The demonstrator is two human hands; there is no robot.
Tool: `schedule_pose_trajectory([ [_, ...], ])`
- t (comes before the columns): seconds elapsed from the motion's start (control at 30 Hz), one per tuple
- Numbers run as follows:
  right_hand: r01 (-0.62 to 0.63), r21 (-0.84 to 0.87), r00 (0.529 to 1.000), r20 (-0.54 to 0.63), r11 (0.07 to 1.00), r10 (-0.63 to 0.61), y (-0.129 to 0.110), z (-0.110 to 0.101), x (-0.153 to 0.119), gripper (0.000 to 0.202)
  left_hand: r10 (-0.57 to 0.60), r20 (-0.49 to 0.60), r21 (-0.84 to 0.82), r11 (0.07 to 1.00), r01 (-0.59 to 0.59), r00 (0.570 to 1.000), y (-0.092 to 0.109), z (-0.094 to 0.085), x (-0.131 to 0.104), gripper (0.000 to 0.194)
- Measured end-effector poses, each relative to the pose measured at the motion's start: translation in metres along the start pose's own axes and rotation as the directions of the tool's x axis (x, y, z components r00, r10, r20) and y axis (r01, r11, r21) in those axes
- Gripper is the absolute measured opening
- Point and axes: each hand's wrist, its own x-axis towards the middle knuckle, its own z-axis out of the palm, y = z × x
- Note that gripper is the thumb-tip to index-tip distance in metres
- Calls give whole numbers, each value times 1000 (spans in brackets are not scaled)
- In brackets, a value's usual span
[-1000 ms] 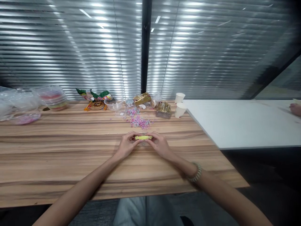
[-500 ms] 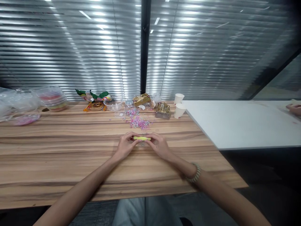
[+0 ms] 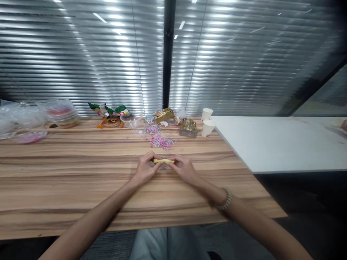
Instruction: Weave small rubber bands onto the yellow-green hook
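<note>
A thin yellow strip (image 3: 164,161), soft-looking and roughly finger-long, is held level just above the wooden table. My left hand (image 3: 145,167) pinches its left end between thumb and fingers. On the opposite end, my right hand (image 3: 184,168) grips it the same way, with a beaded bracelet (image 3: 226,199) on that wrist. What the strip is made of I cannot make out. Beyond my fingers lies a loose heap of small pink and pale pieces (image 3: 162,142). Something small and clear (image 3: 164,167) shows on the table between my thumbs.
Along the back stand a clear bowl (image 3: 131,120), green snack packets (image 3: 118,110), gold wrappers (image 3: 164,115), a gold-topped clear box (image 3: 188,128) and two paper cups (image 3: 208,128). Stacked tubs (image 3: 59,112) sit at left. A white table (image 3: 244,144) adjoins at right, with part of another person's hand (image 3: 344,125).
Both thumbs have shifted slightly along the yellow strip, which stays between my hands. At the far right, the other person's hand has moved mostly out of view.
</note>
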Motion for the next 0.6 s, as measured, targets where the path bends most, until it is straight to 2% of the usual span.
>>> schedule_pose_trajectory([
  [0.6, -70, 29, 997, -24, 997, 71, 1, 6, -4, 21, -21, -31, -11, 1000, 21, 999, 0, 4, -3, 20],
])
